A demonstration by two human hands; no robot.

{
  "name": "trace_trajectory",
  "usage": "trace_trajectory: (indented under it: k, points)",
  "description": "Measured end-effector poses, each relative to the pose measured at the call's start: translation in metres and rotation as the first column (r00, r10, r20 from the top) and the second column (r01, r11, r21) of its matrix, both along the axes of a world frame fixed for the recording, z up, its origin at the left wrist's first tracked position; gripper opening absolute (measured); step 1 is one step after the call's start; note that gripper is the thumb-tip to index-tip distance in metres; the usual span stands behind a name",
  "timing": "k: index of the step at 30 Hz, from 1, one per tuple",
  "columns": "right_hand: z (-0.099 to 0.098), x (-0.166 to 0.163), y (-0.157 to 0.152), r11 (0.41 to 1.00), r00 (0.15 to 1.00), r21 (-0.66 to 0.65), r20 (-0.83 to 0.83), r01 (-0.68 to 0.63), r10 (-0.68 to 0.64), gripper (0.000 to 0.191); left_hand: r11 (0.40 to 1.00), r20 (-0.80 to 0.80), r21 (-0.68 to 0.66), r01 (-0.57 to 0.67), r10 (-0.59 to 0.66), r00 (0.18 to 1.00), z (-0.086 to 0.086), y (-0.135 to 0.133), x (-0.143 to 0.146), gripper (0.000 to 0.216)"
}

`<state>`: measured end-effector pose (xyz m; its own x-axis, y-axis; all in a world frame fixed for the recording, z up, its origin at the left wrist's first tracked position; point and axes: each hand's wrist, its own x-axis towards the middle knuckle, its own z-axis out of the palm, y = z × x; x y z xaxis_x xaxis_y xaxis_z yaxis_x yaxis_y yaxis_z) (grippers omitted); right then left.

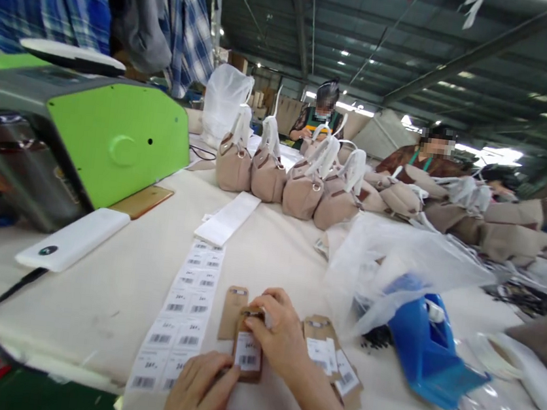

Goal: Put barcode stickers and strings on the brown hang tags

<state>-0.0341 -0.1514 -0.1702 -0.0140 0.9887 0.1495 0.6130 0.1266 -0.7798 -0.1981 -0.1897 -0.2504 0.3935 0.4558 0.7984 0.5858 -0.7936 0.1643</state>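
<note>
Head view: your right hand (283,338) grips the top of a brown rectangular cardboard tag with a white barcode label (248,355) near the white worktop (118,306) edge, left hand (203,388) curled at its lower-left side, can't tell if gripping.
</note>
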Motion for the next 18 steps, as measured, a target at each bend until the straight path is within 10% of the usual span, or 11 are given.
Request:
trace_trajectory:
  k: [11,18]
  points:
    - [0.035,0.099,-0.018,0.979,0.984,-0.102,0.005,0.177,-0.178,0.024,0.998,-0.009,-0.001,-0.067,0.067,0.998,0.003,-0.003,0.003,0.02]
    - [0.009,0.107,-0.033,0.916,0.89,0.174,0.23,0.361,-0.394,0.038,0.996,0.006,-0.077,-0.034,0.034,0.999,0.009,-0.003,0.002,0.023]
